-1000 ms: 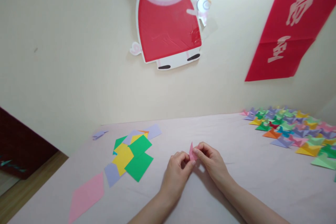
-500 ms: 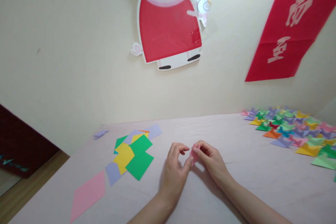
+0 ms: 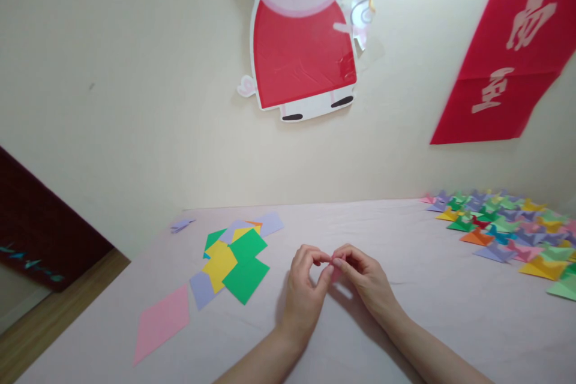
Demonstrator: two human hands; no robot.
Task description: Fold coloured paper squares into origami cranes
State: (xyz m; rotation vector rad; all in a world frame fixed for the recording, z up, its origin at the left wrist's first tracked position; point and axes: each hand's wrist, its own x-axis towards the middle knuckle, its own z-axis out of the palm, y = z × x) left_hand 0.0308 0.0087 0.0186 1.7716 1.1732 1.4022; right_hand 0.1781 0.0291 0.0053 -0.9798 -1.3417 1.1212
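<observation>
A small folded pink paper (image 3: 335,268) is pinched between both my hands just above the pale pink table (image 3: 405,324). My left hand (image 3: 305,297) curls its thumb and forefinger onto the paper's left side. From the right, the fingers of my right hand (image 3: 365,279) close on it too. Most of the paper is hidden by my fingers.
Flat coloured paper squares (image 3: 236,258) lie in a loose pile left of my hands, with a pink sheet (image 3: 162,322) nearer the front left edge. Several folded paper shapes (image 3: 508,228) cover the far right. A small purple folded piece (image 3: 182,225) sits by the wall.
The pink paper stood up as a point between my fingers; now it is folded smaller and my left fingers have closed back onto it. The view shifted slightly left.
</observation>
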